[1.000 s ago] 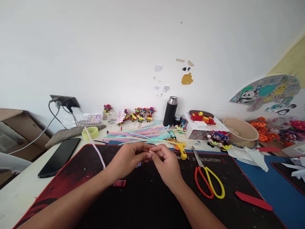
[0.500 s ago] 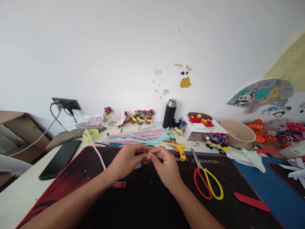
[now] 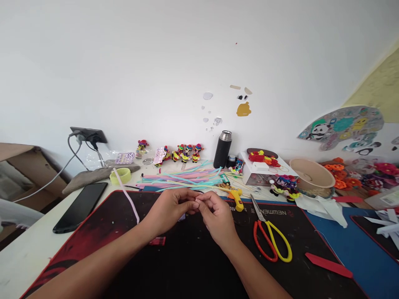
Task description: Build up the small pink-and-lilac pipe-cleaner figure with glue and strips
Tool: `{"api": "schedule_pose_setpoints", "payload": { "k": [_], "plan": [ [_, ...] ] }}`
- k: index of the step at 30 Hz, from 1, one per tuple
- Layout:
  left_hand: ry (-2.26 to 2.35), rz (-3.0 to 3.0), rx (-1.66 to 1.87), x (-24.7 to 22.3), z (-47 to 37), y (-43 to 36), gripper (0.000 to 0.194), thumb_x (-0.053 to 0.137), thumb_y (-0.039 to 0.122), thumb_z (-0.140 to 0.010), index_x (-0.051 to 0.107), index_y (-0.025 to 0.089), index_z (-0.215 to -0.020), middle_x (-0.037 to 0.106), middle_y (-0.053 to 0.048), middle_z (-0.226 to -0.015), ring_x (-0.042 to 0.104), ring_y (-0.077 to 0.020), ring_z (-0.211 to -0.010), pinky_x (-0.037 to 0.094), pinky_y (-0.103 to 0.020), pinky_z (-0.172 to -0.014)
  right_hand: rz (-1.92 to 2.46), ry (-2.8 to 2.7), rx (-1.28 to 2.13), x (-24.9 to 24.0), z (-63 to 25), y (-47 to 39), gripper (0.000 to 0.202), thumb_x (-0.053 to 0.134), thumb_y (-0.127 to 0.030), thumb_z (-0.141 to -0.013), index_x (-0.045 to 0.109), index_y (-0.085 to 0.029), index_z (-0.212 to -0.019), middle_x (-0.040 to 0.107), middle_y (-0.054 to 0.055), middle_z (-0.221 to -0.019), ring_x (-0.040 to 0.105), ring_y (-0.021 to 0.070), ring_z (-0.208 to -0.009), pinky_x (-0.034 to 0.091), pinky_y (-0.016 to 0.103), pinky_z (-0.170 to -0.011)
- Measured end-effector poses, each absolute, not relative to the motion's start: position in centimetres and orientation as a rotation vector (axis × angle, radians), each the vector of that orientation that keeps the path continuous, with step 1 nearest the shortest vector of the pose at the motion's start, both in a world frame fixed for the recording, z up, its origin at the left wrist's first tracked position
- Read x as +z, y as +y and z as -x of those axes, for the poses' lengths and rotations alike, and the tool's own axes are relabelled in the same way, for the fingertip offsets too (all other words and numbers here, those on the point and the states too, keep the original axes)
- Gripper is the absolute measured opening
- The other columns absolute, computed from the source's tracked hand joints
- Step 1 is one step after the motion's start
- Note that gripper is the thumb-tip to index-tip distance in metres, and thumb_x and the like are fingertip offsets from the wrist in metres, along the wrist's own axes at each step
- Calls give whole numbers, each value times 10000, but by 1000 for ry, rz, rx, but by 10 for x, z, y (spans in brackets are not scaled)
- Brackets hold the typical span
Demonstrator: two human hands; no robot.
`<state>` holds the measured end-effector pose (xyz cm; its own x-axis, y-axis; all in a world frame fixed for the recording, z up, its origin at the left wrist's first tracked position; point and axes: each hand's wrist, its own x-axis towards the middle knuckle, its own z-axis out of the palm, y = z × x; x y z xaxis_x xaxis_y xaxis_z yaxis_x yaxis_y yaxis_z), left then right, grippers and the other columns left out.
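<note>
Over the black mat (image 3: 190, 265), left hand (image 3: 171, 210) and right hand (image 3: 217, 214) meet, grips pinched closed, anything held hidden.

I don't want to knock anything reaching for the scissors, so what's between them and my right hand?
In the head view, a yellow glue gun lies between your right hand and the scissors' blades; closer to you, black mat shows.

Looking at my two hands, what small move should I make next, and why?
I'd probably ease the right hand slightly away from the left hand: their fingertips meet above the black mat, hiding whatever may be pinched there.
</note>
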<state>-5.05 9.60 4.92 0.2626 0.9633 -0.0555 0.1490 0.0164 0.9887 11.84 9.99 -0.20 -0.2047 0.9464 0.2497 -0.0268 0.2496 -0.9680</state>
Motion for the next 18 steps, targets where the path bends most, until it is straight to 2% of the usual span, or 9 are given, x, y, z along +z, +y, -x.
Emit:
{"api": "schedule_pose_setpoints", "payload": {
  "k": [8,18],
  "plan": [
    [1139,-1439,914,48,51,95,287,757,383,-802,800,175,-994,802,-55,-886,721,-180,-769,595,-289,-756,905,-1453,1200,-6,-119,102,276,661,-483,-954,624,-215,-902,451,-89,-564,286,84,-424,232,225,-416],
    [1110,-1407,958,44,47,95,327,755,428,-784,781,162,-973,800,-67,-902,734,-211,-803,600,-328,-774,908,-1376,1271,-10,-118,102,324,714,-542,-908,646,-225,-906,475,-81,-549,371,97,-424,299,217,-418]
  ]
}}
